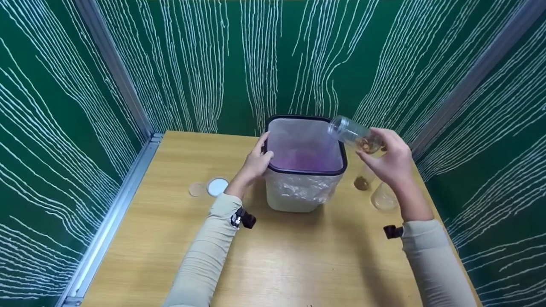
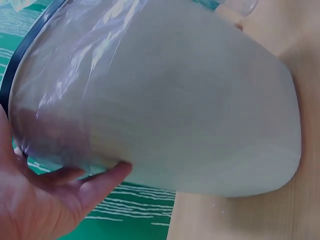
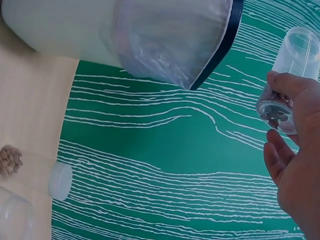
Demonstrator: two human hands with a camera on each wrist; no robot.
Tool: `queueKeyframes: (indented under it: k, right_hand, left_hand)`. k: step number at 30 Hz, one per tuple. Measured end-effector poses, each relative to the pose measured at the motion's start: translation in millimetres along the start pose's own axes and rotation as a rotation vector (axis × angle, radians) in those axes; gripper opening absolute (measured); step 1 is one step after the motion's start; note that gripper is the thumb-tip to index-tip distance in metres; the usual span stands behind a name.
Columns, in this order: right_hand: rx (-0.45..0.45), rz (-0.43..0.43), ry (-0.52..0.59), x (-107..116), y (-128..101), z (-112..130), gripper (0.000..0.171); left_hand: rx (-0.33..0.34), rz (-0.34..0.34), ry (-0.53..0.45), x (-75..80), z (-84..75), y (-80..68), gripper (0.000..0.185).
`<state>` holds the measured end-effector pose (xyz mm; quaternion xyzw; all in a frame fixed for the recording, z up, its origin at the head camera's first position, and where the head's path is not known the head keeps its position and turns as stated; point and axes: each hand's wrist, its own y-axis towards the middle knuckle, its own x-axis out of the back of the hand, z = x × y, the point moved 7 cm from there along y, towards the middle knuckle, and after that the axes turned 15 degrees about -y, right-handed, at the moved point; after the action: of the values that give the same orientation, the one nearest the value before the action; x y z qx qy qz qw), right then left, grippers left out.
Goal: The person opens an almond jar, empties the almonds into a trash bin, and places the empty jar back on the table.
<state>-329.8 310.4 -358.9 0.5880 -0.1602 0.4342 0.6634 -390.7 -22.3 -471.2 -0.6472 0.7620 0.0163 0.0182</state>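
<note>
The desk [image 1: 179, 256] is a light wood surface enclosed by green patterned walls. The lined waste bin [image 1: 303, 166] stands near the far edge of the desk, at mid-width, with a clear bag folded over its black rim.

The left hand [image 1: 256, 161] rests on the bin's left rim and wall, fingers curled over the edge, steadying it. The right hand [image 1: 390, 161] holds a clear plastic jar [image 1: 355, 134] in a closed grip round its base, tilted mouth-first over the bin's far right corner. Brown granular contents lie low in the jar, near the hand.

Two more clear jars stand just beside the bin's right side toward the desk's right edge: one with brown contents [image 1: 363, 179] and one that looks empty [image 1: 384, 197]. A white lid [image 1: 217, 186] and a translucent lid [image 1: 196, 189] lie near the desk's left edge.

Hazards, as judged from this position:

1. The jar mouth sits close above the rim corner. A shallow tilt or a drift to the right could drop contents outside the liner onto the desk.
2. The right forearm passes above the standing jars. Lowering the elbow could knock them over.
3. Pressure from the left hand could pull the bag off the rim or tip the bin.
</note>
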Motion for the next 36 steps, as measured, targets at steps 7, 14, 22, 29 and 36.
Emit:
queueKeyframes:
  k: [7, 14, 22, 29, 36]
  right_hand:
    - [0.094, 0.053, -0.037, -11.3, 19.2, 3.8, 0.059]
    - [0.185, 0.082, -0.103, -15.2, 38.1, 9.1, 0.058]
    - [0.268, 0.111, -0.192, -13.6, 46.4, 7.5, 0.060]
    - [0.372, 0.084, -0.248, -7.6, 57.6, 14.7, 0.058]
    - [0.433, 0.074, -0.274, -0.3, 61.5, 20.8, 0.061]
  left_hand:
    - [0.026, 0.030, -0.047, 4.3, -1.7, 0.0, 0.066]
    - [-0.015, 0.011, -0.025, 4.4, -5.8, 1.3, 0.064]
    - [-0.047, -0.009, 0.030, 4.4, 0.3, 2.2, 0.063]
    - [-0.097, -0.032, 0.049, 5.8, -3.5, 2.2, 0.061]
    - [-0.095, -0.021, 0.053, 4.3, -1.2, 1.5, 0.062]
